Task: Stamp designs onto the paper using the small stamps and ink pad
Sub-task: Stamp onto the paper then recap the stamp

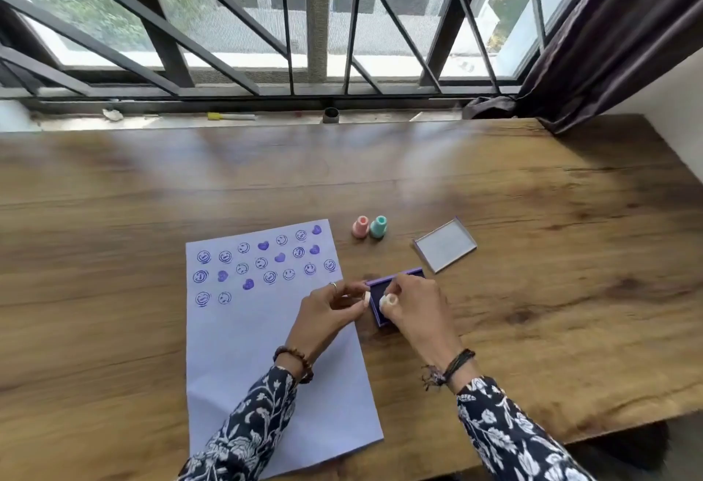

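Note:
A pale paper sheet [274, 366] lies on the wooden table [532, 252], its upper part covered with purple smiley and heart prints. Just right of it sits the open purple ink pad [380, 286]. My left hand [327, 313] pinches a small round cap [367, 298] at the paper's right edge. My right hand [414, 309] grips a small pale stamp [388, 301] over the ink pad's near end. The cap and the stamp are a short gap apart. A pink stamp [360, 227] and a teal stamp [379, 227] stand upright beyond the pad.
The ink pad's lid [445, 245] lies face up to the right of the standing stamps. A window sill with a yellow-capped marker [230, 116] and a small dark cup [331, 114] runs along the table's far edge. A dark curtain [608, 42] hangs at the right.

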